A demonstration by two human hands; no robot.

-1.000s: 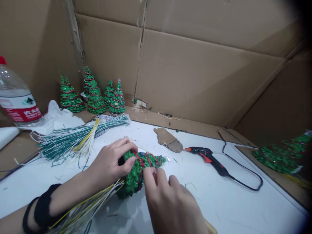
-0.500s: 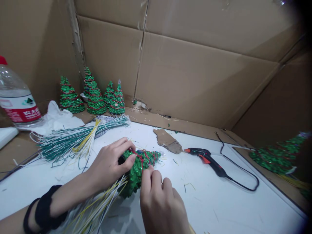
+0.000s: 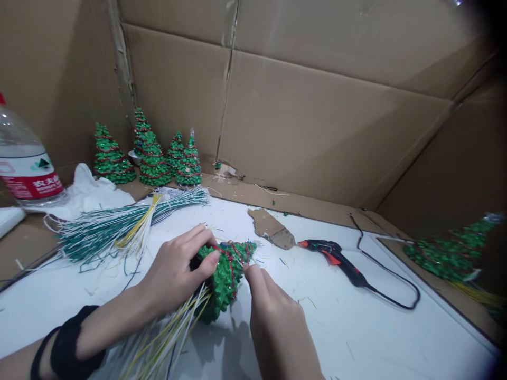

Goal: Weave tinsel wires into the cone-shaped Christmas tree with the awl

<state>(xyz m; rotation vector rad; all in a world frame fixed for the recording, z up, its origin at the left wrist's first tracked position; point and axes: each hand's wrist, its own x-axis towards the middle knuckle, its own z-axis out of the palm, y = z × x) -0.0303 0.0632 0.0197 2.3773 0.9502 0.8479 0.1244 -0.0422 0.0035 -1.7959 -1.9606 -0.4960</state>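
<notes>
A small green Christmas tree with a red garland lies tilted on its side, its tip pointing right. My left hand is closed around its base end, thumb on the near side and fingers over the top. White, yellow and dark wires stick out from beneath the tree toward me. At the tree's upper right side, my right hand is pinched close to the garland; its fingertips are partly hidden, and what they hold is too small to make out.
A black and orange glue gun lies right of the tree, beside a cardboard scrap. Bundled wires lie left. Several finished trees and a water bottle stand behind; another tree is at far right.
My right hand has shifted slightly right and turned, its fingers now nearer the tree's tip. The tree has rolled a little in my left hand, which keeps its hold.
</notes>
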